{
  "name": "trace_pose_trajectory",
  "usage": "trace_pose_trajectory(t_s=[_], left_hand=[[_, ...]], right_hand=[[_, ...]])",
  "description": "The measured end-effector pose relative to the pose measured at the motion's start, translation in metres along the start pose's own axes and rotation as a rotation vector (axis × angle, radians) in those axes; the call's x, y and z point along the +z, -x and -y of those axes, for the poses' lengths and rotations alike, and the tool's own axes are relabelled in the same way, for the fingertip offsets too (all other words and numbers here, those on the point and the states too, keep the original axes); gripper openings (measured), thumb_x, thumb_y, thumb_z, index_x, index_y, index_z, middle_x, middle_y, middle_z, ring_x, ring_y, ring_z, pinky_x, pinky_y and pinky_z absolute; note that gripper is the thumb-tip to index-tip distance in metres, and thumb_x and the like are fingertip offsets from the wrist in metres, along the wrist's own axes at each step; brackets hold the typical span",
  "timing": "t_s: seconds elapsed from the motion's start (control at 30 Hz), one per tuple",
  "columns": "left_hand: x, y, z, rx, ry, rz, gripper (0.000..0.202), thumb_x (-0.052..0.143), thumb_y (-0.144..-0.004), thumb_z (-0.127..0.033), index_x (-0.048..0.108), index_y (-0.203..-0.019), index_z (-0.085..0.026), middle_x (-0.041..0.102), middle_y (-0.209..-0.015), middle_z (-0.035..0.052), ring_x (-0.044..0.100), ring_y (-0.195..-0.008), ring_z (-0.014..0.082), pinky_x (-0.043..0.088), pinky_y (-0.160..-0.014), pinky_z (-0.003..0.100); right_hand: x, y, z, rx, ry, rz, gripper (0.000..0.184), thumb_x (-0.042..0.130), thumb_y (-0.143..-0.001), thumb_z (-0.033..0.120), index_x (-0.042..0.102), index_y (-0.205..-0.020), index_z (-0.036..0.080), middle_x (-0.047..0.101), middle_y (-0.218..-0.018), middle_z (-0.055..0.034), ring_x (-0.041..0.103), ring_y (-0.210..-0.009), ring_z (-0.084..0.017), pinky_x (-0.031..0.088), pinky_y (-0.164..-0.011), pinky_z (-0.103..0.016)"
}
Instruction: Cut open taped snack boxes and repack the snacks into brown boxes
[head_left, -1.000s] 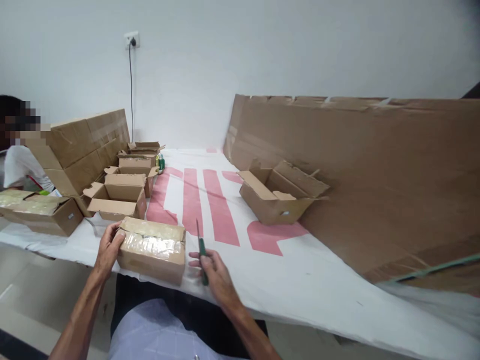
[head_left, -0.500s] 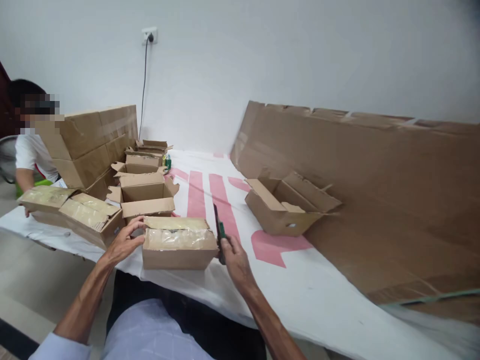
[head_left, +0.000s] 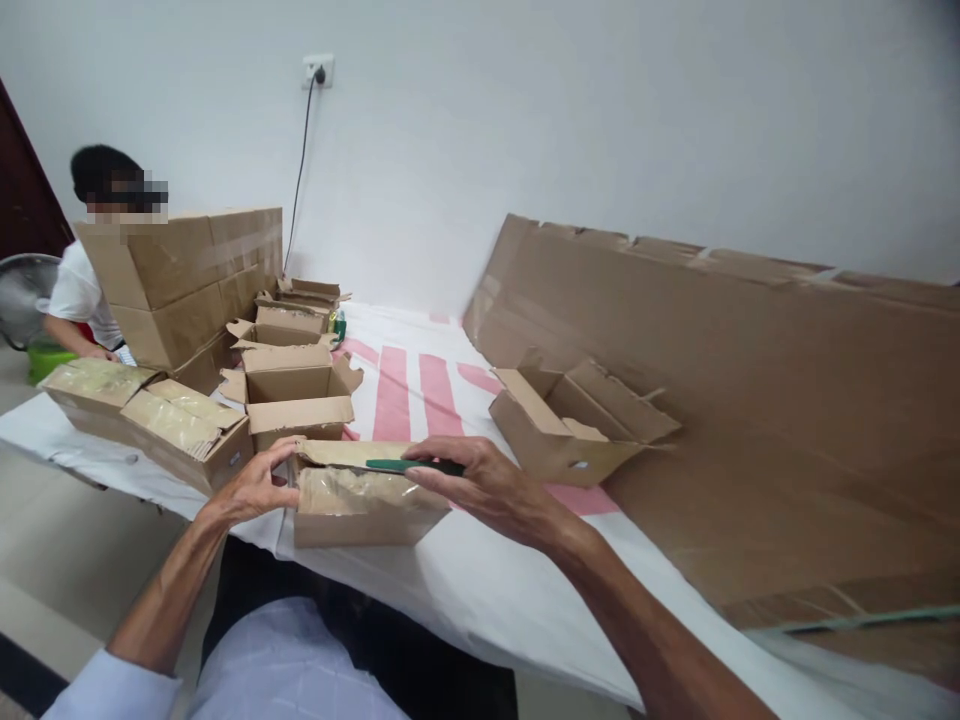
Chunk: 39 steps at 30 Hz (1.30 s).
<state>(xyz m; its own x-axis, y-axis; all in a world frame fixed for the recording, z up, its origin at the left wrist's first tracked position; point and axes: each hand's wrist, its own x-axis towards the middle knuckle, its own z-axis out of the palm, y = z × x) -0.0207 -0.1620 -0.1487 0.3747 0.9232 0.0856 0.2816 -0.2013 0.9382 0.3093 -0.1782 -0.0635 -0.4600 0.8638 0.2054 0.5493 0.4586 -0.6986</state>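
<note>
A small cardboard box (head_left: 360, 505), its top covered in clear tape, lies at the near edge of the white table (head_left: 480, 580). My left hand (head_left: 251, 488) curls around the box's left end and steadies it. My right hand (head_left: 487, 490) is closed on a green-handled knife (head_left: 409, 466), held flat along the box's top back edge, with the tool pointing left. My forearms reach in from the bottom of the view.
Two taped boxes (head_left: 150, 420) lie at the left edge. Several open empty boxes (head_left: 296, 395) stand behind, and another open box (head_left: 577, 425) to the right. A large flattened cardboard sheet (head_left: 750, 400) leans at right. A person (head_left: 82, 290) sits behind a big carton (head_left: 187, 280).
My right hand has swung the knife from upright beside the box's right end to lying flat across its top. The left hand keeps its hold. The camera has turned slightly left.
</note>
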Motion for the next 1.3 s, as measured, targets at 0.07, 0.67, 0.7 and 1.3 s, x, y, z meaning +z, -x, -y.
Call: trace_pose_trajectory(t_s=[0.07,0.67,0.7,1.3], left_hand=[[-0.001,0.000,0.001,0.013,-0.030,-0.007,0.067,0.087,-0.070,-0.030,0.072,-0.136,-0.027,0.047,-0.163,0.0129,0.047,-0.147,0.0384,0.053,-0.105,0.044],[-0.008,-0.002,0.001,-0.010,-0.090,0.042,0.069,0.085,-0.072,-0.030,0.069,-0.139,-0.029,0.041,-0.167,0.0109,0.042,-0.151,0.0372,0.048,-0.112,0.048],[-0.009,-0.002,0.003,-0.015,-0.077,0.043,0.070,0.085,-0.073,-0.030,0.068,-0.141,-0.030,0.040,-0.168,0.0106,0.042,-0.151,0.0368,0.049,-0.112,0.048],[-0.008,-0.010,-0.004,0.013,-0.124,0.045,0.052,0.081,-0.077,-0.033,0.075,-0.128,-0.033,0.058,-0.149,0.0063,0.056,-0.138,0.0329,0.059,-0.098,0.037]], right_hand=[[0.000,-0.008,0.007,-0.061,0.087,0.031,0.024,0.061,-0.095,0.039,0.081,-0.094,0.025,0.081,-0.097,-0.0050,0.072,-0.087,-0.023,0.053,-0.078,-0.034],[0.001,-0.065,0.060,-0.107,0.704,0.271,0.020,0.068,-0.099,0.035,0.083,-0.092,0.024,0.077,-0.079,-0.0048,0.068,-0.073,-0.019,0.031,-0.059,-0.028],[-0.005,-0.063,0.057,-0.104,0.722,0.282,0.021,0.068,-0.098,0.035,0.083,-0.088,0.024,0.077,-0.077,-0.0046,0.067,-0.071,-0.018,0.030,-0.058,-0.028],[-0.055,-0.029,0.000,0.008,0.636,0.181,0.018,0.070,-0.095,0.035,0.083,-0.084,0.028,0.077,-0.080,-0.0029,0.063,-0.071,-0.019,0.036,-0.063,-0.031]])
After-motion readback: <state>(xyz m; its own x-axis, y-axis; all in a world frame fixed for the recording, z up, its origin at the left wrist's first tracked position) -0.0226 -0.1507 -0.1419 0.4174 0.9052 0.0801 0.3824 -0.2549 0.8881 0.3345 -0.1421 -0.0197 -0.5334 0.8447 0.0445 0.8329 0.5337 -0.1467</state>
